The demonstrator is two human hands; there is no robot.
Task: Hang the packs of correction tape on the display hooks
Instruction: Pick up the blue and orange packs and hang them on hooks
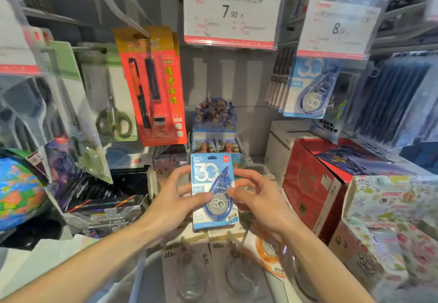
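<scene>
From the head view, the person holds one blue pack of correction tape [214, 190] upright in front of the shelves, low in the middle of the display. The left hand [176, 199] grips its left edge, thumb across the front and fingers curled behind; the right hand [257, 198] pinches the right edge the same way, thumb on the clear blister. So both hands are closed on that one pack, and its hang slot at the top edge is free, not on anything yet. Up to the right, just under the price tag marked 8 [337, 26], matching blue packs [308, 87] already hang in a row on a hook, so some of the job looks done there. Straight above the held pack, the price tag marked 7.90 [231, 11] hangs over a bare stretch of back panel; I can't make out the hook behind it, but that gap looks like the likely place for this pack. Below the hands, more tape packs [203, 269], grey ones marked 40 m and an orange one, lie loose in a pile waiting their turn. To the left hang scissors [113, 113] and a red pen pack [154, 84]. My read: the task is underway with plenty left, this pack needing a lift and its slot threaded on.
</scene>
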